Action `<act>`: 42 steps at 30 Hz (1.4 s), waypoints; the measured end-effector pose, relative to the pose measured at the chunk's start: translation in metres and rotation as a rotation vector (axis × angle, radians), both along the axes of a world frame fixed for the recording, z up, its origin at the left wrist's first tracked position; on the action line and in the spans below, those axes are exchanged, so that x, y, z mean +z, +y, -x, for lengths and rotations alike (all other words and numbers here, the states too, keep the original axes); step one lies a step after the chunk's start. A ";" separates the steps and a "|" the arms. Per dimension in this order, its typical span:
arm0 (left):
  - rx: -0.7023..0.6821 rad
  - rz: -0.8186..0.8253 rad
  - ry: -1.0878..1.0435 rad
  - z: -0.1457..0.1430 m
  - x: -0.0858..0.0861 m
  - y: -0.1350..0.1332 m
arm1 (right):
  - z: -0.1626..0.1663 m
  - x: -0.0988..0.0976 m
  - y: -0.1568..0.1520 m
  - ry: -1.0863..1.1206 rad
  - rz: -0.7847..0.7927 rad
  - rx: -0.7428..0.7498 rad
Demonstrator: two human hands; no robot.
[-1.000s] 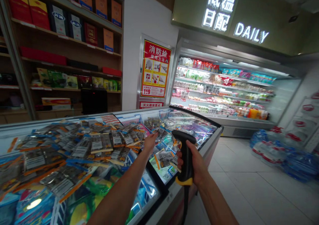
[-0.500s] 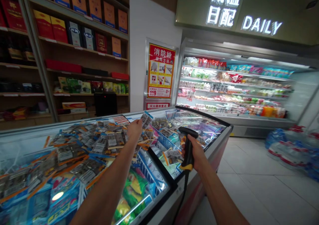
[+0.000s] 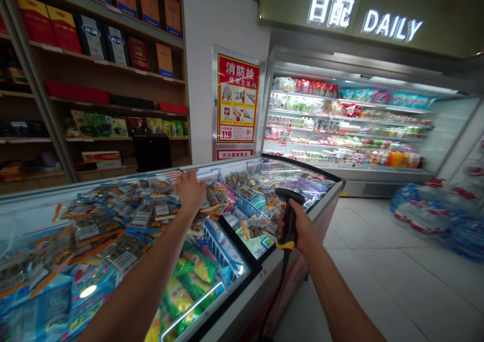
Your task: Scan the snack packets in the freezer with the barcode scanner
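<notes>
Nearest, at the bottom of the view, blue bags (image 3: 88,291) and green-and-yellow bags (image 3: 196,269) lie in the freezer (image 3: 328,201). Above the bags, a loose, overlapping heap of packets (image 3: 143,213) with orange or blue edges spreads from the left side up to the left hand (image 3: 191,191). The scanner (image 3: 290,223) stands upright within the right hand (image 3: 301,226), its head showing above the grip and its cord (image 3: 283,276) hanging down beside the freezer; that hand is closed around the handle, fingers curled about it. Farther out, the left hand reaches over the far part of the heap, with packets on both sides of it; its back faces up, fingers spread and slightly bent, and I cannot tell whether the fingertips touch a packet. To its right, a blue basket (image 3: 245,206) sits in the freezer's next section. Beyond the freezer are shelves (image 3: 143,87) on the left, a red poster (image 3: 237,100), a lit fridge (image 3: 370,188) and, on the right, water bottles (image 3: 419,211) on the floor.
</notes>
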State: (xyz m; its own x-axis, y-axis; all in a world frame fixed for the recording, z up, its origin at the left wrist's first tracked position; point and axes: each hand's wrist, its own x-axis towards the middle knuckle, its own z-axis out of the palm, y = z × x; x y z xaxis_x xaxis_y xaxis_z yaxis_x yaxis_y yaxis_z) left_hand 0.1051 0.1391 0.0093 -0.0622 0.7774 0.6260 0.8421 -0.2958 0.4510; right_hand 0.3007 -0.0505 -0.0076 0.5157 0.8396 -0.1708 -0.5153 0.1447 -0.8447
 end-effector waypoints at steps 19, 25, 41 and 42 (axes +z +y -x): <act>-0.547 0.478 -0.140 -0.098 -0.074 -0.024 | 0.016 0.008 -0.012 0.046 -0.030 0.091; -0.483 0.451 -0.230 -0.101 -0.072 -0.024 | 0.024 0.010 -0.006 0.084 -0.039 0.194; -0.420 0.374 -0.235 -0.100 -0.056 -0.026 | 0.022 0.012 -0.004 0.073 -0.037 0.194; -0.406 0.341 -0.233 -0.101 -0.052 -0.023 | 0.021 0.012 -0.005 0.077 -0.041 0.186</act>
